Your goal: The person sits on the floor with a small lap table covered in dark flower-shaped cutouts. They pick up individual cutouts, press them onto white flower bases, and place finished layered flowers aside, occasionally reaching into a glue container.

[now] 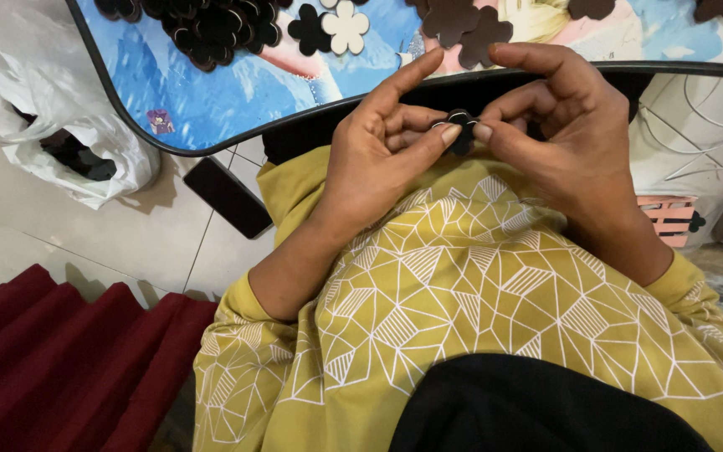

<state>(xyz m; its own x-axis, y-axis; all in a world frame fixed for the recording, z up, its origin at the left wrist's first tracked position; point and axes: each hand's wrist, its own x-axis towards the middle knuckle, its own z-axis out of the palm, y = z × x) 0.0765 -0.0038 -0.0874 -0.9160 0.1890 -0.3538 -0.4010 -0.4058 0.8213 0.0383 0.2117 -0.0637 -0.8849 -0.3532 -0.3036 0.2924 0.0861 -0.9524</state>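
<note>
Two bare hands are in view, the left hand (387, 146) and the right hand (558, 125), with one small dark flower-shaped foam piece (462, 130) pinched between them. On the one low table with a blue pictured top (194, 92) lie one cream flower-shaped piece (346, 27) and one heap of dark flower pieces (211, 25), too many to count. One white plastic bag (52, 117) and one black rectangular phone (228, 197) lie on the floor.

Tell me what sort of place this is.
Probably a home where small craft piecework is done on the floor. A low picture-printed table holds a heap of dark flower-shaped cutouts, a white plastic bag slumps on the tiled floor, and both hands pinch one flower piece.
</note>
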